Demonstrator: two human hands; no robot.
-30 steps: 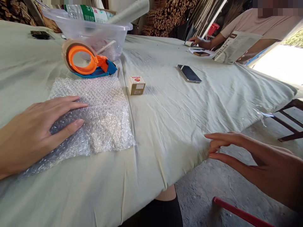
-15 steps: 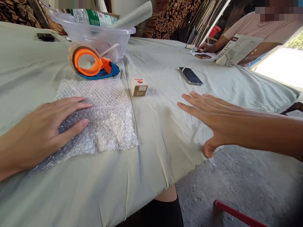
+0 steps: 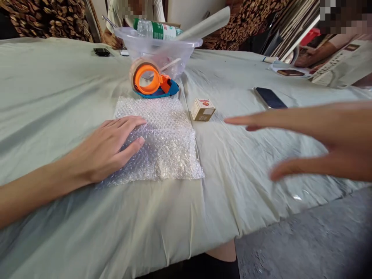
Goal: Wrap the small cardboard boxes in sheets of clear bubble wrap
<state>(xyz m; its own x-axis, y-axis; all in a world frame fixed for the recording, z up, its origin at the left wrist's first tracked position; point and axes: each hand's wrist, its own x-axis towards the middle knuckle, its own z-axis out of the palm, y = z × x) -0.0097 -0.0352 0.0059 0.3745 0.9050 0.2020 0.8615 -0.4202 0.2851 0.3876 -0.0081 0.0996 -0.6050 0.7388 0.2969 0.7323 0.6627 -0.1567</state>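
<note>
My left hand (image 3: 116, 145) lies flat, fingers stretched, on a sheet of bubble wrap (image 3: 171, 151) spread over the cloth-covered table (image 3: 151, 232). Just right of the wrap's upper edge sits a small cardboard box (image 3: 203, 110) with a red mark on its top. My right hand (image 3: 305, 135), blurred by motion, hovers over the cloth to the right of the box with thumb and fingers apart and nothing between them. Behind the bubble wrap stands an orange and blue tape dispenser (image 3: 154, 83) with a roll of tape on it.
A clear plastic basin (image 3: 162, 48) holds a green-labelled bottle (image 3: 164, 31) and a rolled sheet (image 3: 206, 24). A smartphone (image 3: 269, 97) lies beyond my right hand; another phone (image 3: 101, 52) is at the far left. Two people are across the table, one beside a printed carton (image 3: 338, 66).
The camera view has turned left, shifting the table things rightward. My right hand has changed from palm down to a sideways pose with the thumb below. My left hand stays on the bubble wrap.
</note>
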